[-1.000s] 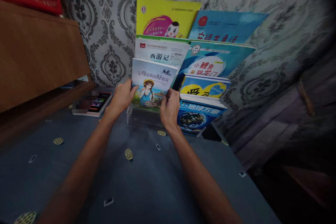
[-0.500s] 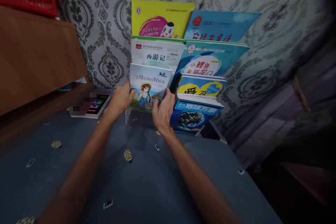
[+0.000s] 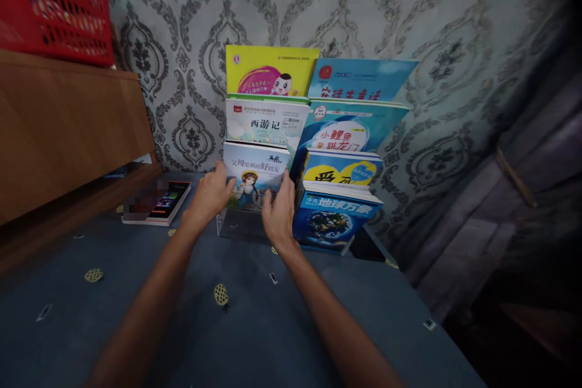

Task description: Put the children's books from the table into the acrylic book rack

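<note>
Between my two hands stands a book (image 3: 254,173) with a girl in a yellow hat on its cover, tilted back on a clear stand (image 3: 236,225). My left hand (image 3: 213,191) grips its left edge, thumb over the front. My right hand (image 3: 280,209) holds the right edge, fingers along the side and thumb on the cover. Directly behind are a white book (image 3: 266,124) and a yellow book (image 3: 273,70). To the right rise a blue Earth book (image 3: 330,221), a yellow-and-blue book (image 3: 341,171), a teal book (image 3: 354,127) and a light blue book (image 3: 364,77).
A dark-covered book (image 3: 166,203) lies flat at the left, beside a wooden cabinet (image 3: 68,139) topped by a red basket (image 3: 59,18). Patterned wallpaper (image 3: 195,73) backs the stand. A dark flat object (image 3: 367,245) lies right of it, near a curtain (image 3: 473,242).
The camera view has tilted up, so the books and hands appear lower and more wallpaper and basket show. Both hands keep their hold on the front book.
</note>
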`<state>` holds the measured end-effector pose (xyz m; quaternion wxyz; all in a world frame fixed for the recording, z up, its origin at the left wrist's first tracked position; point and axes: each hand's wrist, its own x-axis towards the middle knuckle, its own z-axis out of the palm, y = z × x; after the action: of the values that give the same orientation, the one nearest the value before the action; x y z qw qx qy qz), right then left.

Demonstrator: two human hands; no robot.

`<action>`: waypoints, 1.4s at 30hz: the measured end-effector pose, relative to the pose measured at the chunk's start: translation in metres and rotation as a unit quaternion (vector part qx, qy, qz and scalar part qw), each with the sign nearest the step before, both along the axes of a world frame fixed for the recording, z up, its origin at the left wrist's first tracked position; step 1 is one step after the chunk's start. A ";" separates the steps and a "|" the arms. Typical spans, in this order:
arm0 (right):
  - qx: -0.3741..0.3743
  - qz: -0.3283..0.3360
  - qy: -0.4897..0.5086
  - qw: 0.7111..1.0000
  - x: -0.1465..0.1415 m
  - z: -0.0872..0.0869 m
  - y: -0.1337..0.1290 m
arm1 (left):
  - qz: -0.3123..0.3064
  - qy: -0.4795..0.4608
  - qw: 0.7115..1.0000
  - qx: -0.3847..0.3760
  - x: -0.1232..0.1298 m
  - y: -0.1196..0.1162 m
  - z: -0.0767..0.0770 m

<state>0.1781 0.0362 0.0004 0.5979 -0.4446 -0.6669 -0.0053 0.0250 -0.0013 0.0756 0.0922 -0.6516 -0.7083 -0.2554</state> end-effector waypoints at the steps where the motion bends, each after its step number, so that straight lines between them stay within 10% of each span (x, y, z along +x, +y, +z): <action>1: 0.001 0.008 0.001 1.000 0.000 0.000 0.001 | 0.008 0.004 1.000 -0.004 0.001 0.000 0.000; 22: -0.026 0.036 0.035 0.998 -0.001 -0.005 0.005 | -0.031 -0.049 0.997 0.045 0.007 0.007 -0.020; 42: -0.025 0.020 0.032 0.999 -0.005 -0.013 0.007 | -0.026 -0.034 0.991 0.125 0.014 0.001 -0.002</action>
<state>0.1734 0.0429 -0.0129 0.6075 -0.4465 -0.6559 0.0377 0.0386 -0.0008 0.0741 0.1417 -0.6443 -0.6562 -0.3664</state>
